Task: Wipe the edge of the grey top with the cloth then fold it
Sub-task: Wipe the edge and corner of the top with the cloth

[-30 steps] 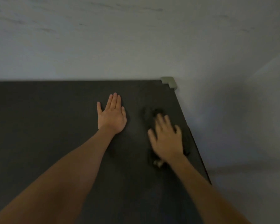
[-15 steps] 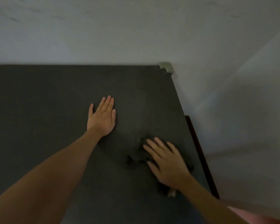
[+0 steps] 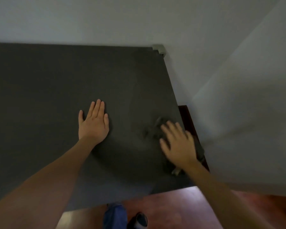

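The dark grey top (image 3: 56, 83) fills the left and middle of the head view. A dark grey cloth (image 3: 153, 131) lies crumpled near the top's right edge, hard to tell from the surface. My right hand (image 3: 177, 142) presses flat on the cloth, fingers spread and blurred by motion, right beside that edge. Part of the cloth hangs over the edge, and a pale tag shows by my wrist. My left hand (image 3: 93, 124) rests flat on the top, fingers together, well left of the cloth.
White walls (image 3: 238, 80) stand close behind and to the right of the top. A pale corner piece (image 3: 158, 49) sits at the far right corner. Reddish floor (image 3: 180, 209) shows below the near edge, with my blue trouser leg and dark shoe (image 3: 139, 219).
My right hand dragged the cloth from the far part of the right edge toward me along that edge. My left hand stayed flat in place. The view tilted down, showing the floor.
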